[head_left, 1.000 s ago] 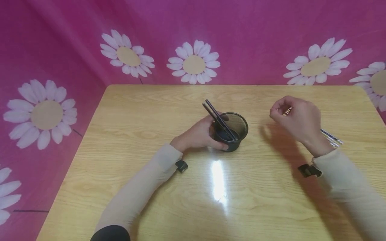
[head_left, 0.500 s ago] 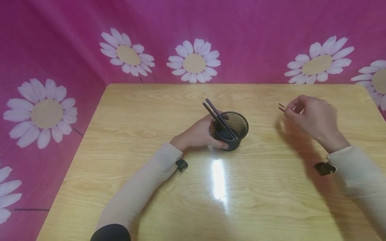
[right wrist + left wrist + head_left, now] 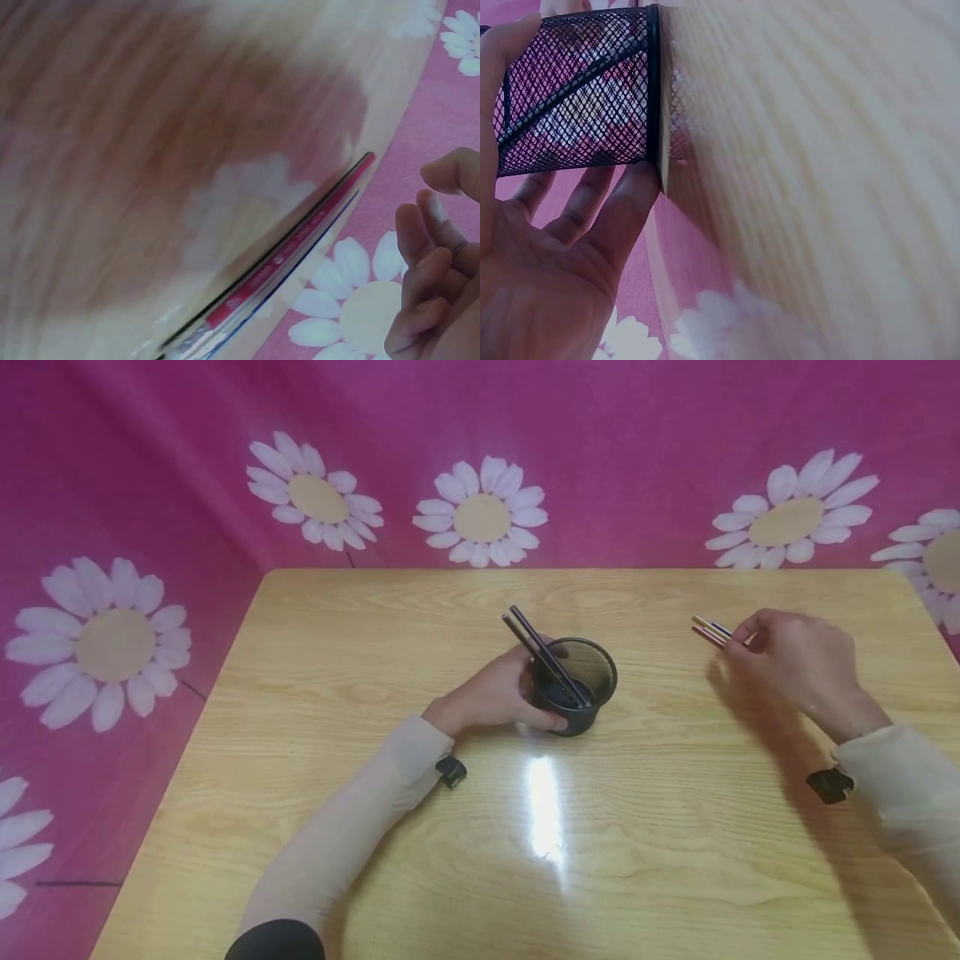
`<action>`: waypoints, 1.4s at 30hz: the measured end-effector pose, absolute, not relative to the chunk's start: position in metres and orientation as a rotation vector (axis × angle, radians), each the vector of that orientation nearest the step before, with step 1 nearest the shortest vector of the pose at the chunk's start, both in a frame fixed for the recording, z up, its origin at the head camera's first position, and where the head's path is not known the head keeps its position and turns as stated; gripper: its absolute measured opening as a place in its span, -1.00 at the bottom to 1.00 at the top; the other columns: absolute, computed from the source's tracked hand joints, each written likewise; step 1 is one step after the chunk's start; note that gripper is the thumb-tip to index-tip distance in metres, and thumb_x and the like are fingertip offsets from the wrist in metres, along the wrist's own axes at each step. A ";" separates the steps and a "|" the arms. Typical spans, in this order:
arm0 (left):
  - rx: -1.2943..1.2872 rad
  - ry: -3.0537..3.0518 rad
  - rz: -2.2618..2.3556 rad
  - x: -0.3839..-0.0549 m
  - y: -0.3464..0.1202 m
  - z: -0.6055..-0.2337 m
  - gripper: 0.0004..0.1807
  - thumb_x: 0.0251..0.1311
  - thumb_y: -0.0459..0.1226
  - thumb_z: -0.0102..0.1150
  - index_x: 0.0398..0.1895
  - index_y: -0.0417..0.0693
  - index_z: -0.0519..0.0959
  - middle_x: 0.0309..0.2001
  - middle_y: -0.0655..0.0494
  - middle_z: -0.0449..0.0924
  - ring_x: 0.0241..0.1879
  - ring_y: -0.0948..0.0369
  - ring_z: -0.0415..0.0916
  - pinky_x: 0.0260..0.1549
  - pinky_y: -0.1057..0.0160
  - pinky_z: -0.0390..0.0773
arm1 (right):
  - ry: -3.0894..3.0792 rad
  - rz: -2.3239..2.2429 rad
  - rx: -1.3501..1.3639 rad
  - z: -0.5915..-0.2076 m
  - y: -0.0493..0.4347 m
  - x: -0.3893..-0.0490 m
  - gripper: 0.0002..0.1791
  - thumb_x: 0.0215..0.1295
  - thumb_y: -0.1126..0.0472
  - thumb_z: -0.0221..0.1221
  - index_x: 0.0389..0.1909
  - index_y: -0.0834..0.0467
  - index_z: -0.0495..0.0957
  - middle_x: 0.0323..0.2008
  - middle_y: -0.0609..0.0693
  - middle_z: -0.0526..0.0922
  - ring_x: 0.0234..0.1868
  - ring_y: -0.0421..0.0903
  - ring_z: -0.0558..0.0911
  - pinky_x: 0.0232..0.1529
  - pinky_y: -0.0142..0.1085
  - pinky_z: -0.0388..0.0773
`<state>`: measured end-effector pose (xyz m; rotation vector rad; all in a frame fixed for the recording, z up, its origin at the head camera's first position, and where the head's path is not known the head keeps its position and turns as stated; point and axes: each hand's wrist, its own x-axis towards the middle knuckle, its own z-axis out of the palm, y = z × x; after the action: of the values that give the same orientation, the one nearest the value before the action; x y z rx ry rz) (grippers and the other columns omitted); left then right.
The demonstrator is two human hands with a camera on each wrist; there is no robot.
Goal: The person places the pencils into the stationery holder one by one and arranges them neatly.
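A black wire-mesh pencil cup [image 3: 576, 720] stands upright on the wooden table in the head view. My left hand [image 3: 491, 689] grips its side, thumb and fingers curled round the mesh, as the left wrist view also shows. Two dark pencils [image 3: 551, 660] lean inside the cup, their ends above its rim. To the right, several thin coloured pencils [image 3: 708, 631] lie in a bunch, red, blue and yellowish. Over them hovers my right hand [image 3: 802, 652], which hides most of their length. In the right wrist view its loosely bent fingers [image 3: 431, 270] stand apart from the thumb, holding nothing.
The glossy wooden table [image 3: 637, 843] reflects a bright light in front of the cup. A magenta cloth [image 3: 615, 452] with white daisies hangs behind the table and along its left side.
My right hand has moved to the right over the loose pencils, uncovering their left ends and covering their right ends. My left hand and the cup have stayed put.
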<state>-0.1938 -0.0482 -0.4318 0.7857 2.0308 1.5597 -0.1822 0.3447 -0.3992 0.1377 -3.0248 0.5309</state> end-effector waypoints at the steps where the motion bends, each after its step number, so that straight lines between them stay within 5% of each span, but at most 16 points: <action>1: 0.786 2.045 1.549 -0.194 -0.048 -0.431 0.10 -0.05 -0.46 0.74 0.59 -0.24 0.30 0.31 -0.14 0.59 0.22 0.17 0.61 0.33 0.31 0.52 | -3.033 0.523 0.135 -0.400 0.346 -0.182 -0.75 0.41 0.05 0.34 -0.17 0.18 0.75 -0.41 0.05 0.74 -0.40 0.09 0.60 -0.50 -0.01 0.34; 42: 0.863 2.095 1.528 -0.195 -0.049 -0.433 0.07 -0.07 -0.42 0.77 0.54 -0.16 0.35 0.29 -0.06 0.62 0.27 0.22 0.56 0.41 0.30 0.42 | -3.162 0.326 0.110 -0.419 0.370 -0.174 -0.73 0.36 0.18 0.40 -0.10 0.31 0.70 -0.34 0.18 0.67 -0.38 0.15 0.53 -0.47 -0.02 0.37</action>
<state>-0.1949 -0.0488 -0.4335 0.8633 2.0953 1.5277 -0.1740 0.3697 -0.4191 0.1096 -3.1623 0.3263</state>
